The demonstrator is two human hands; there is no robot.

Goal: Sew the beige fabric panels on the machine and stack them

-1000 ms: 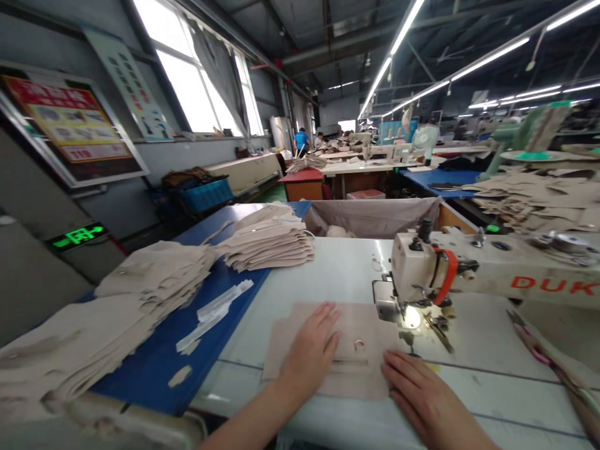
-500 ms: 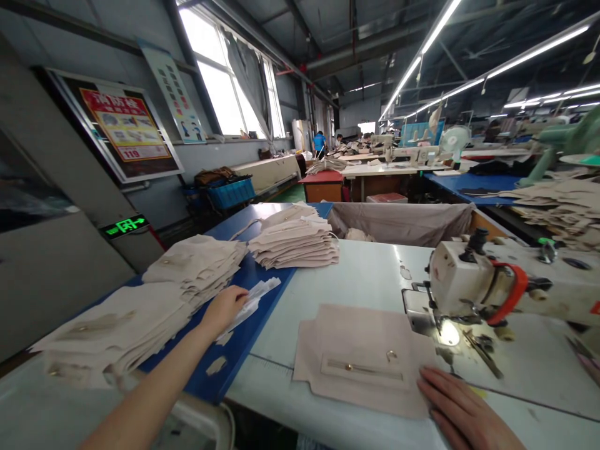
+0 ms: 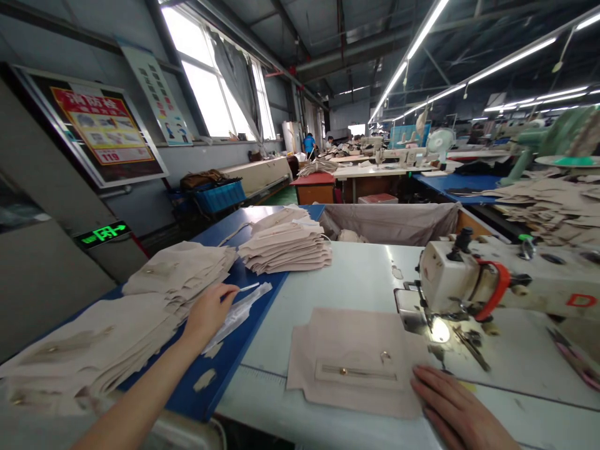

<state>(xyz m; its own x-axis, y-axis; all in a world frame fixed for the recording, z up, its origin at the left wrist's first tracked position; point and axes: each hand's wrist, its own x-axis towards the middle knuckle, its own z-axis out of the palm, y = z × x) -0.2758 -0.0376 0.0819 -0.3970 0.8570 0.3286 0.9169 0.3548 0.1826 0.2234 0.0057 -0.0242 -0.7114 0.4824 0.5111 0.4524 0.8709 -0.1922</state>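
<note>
Here, nearest me, my right hand point(image 3: 452, 400) lies palm-down, fingers extended and slack, against the right edge of the beige cloth point(image 3: 359, 337), which sits flat on the bench point(image 3: 262, 350). Farther out, my left hand point(image 3: 210, 312) pinches a thin white strip point(image 3: 248, 287) above the plastic pieces point(image 3: 239, 317); half a second ago it was down on them.

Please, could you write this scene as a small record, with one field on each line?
Left hand: pinches a thin white strip over the blue surface
Right hand: rests at the right edge of the fabric panel
Fabric panel: flat on the pale table, zipper upward
Sewing machine: right of the panel, lamp lit
Fabric stacks: left of the panel
</note>
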